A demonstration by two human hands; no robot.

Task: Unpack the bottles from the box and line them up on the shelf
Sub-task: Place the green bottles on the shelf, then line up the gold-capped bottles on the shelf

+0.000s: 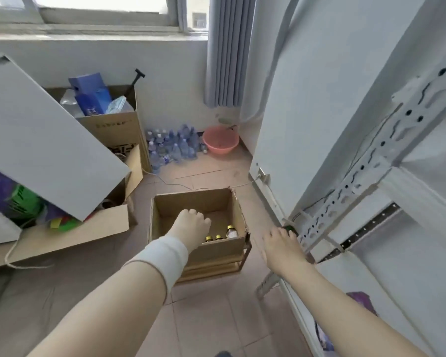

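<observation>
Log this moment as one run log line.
left hand over box | three capped bottles inside | right hand at shelf frame, dark item at fingertips

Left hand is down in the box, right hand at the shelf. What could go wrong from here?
1. The box sits raised on a wooden frame, not on the floor; the left hand pushing down inside might shift or tip it.
2. The gold-capped bottles stand close together, partly hidden by that hand; grabbing one could topple its neighbours.
3. The right hand is close to the shelf's perforated metal post and may knock against it.
</observation>
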